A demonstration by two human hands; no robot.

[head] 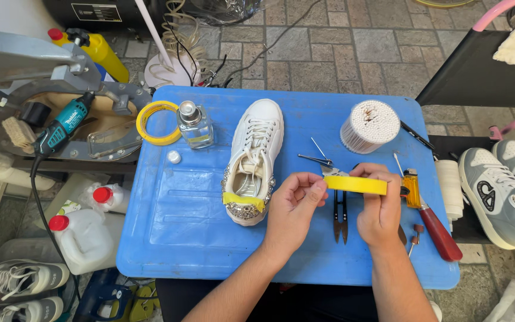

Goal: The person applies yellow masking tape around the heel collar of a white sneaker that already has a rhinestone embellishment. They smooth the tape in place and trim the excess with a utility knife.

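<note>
Yellow tape (356, 185): I hold a short strip of it stretched level between my two hands, above the near right part of the blue table (180, 238), just over the black snips (340, 214). Its long axis runs left to right across my view, tilted slightly down to the right.

Left to right on the table: the tape roll (157, 123) lies flat at the far left corner, a clear glass bottle (195, 124) stands just beside it, and a small white cap (174, 157) lies near them. The white shoe (255, 158) lies in the middle, toe pointing away from me, heel toward me, long axis running near to far and leaning slightly right. One yellow strip already sits across the jewelled heel (245, 206); I judge the masking begun, with the rest of the jewelled trim still bare.

My left hand (290, 209) is closed, thumb and forefinger pinched on the left end of the strip. My right hand (379, 206) is likewise clamped on the right end. The strip is not yet on the shoe.

Further right: a tub of cotton swabs (369, 125), a lighter (411, 188) and a red-handled tool (439, 232).
</note>
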